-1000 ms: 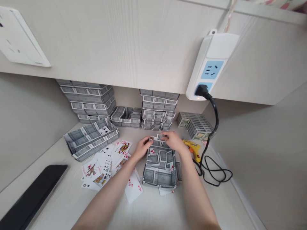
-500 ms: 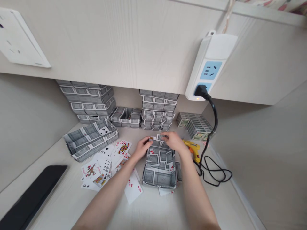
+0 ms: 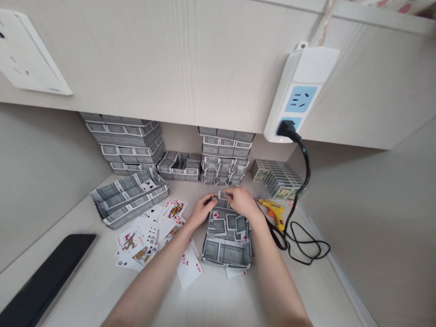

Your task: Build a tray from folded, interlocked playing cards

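A long open box made of grey-backed playing cards [image 3: 226, 252] lies in front of me, with loose cards inside it. My left hand [image 3: 203, 210] is closed on the far left corner of this box, thumb on the inner side. My right hand [image 3: 240, 200] pinches a card [image 3: 225, 194] at the far end wall, its fingertips close to the left hand. Face-up cards [image 3: 146, 236] are spread left of the box, and a few stick out from under its near end. The yellow glue gun [image 3: 274, 211] lies right of my right hand.
Another long card box [image 3: 129, 197] stands at the left. Stacks of card boxes [image 3: 129, 141] [image 3: 226, 154] rise along the back, with wrapped card packs [image 3: 281, 177] at the right. A black cable [image 3: 304, 163] hangs from the power strip [image 3: 299, 95]. A black flat object [image 3: 47, 277] lies front left.
My right hand has shifted slightly left along the far end wall. More of the glue gun and its cable shows beside it. My left hand has stayed in place.
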Action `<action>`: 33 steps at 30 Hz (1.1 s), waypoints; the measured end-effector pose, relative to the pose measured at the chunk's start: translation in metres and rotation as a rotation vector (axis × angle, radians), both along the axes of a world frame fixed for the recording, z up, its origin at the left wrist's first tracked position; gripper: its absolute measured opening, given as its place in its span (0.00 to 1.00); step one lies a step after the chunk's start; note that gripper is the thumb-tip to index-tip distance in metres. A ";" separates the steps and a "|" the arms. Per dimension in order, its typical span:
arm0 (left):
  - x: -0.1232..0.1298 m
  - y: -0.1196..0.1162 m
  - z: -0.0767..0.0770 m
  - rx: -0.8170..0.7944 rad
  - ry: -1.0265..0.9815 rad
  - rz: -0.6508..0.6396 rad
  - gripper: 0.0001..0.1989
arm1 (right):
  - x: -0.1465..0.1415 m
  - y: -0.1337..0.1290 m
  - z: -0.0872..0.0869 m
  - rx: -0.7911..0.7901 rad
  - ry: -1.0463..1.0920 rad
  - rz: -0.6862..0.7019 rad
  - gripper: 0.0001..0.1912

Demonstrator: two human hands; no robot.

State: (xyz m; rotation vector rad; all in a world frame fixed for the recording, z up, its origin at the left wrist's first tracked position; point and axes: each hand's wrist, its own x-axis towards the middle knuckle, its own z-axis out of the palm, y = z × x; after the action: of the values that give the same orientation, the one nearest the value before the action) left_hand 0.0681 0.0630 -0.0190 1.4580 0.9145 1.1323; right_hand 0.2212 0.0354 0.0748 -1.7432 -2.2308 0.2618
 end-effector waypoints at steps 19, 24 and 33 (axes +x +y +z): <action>-0.001 0.000 -0.002 0.042 0.040 -0.106 0.14 | -0.016 0.000 -0.003 -0.001 -0.051 -0.005 0.15; 0.000 -0.002 -0.001 0.073 0.051 -0.130 0.14 | -0.018 -0.001 -0.003 0.025 -0.049 0.030 0.15; 0.003 -0.002 -0.004 0.061 0.019 -0.162 0.18 | -0.008 0.003 -0.006 -0.004 0.143 0.198 0.19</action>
State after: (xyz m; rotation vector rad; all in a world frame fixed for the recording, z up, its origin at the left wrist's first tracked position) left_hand 0.0707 0.0609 -0.0228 1.5654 0.7655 1.0353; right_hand 0.2130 0.0386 0.0693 -1.4571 -2.2987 0.4207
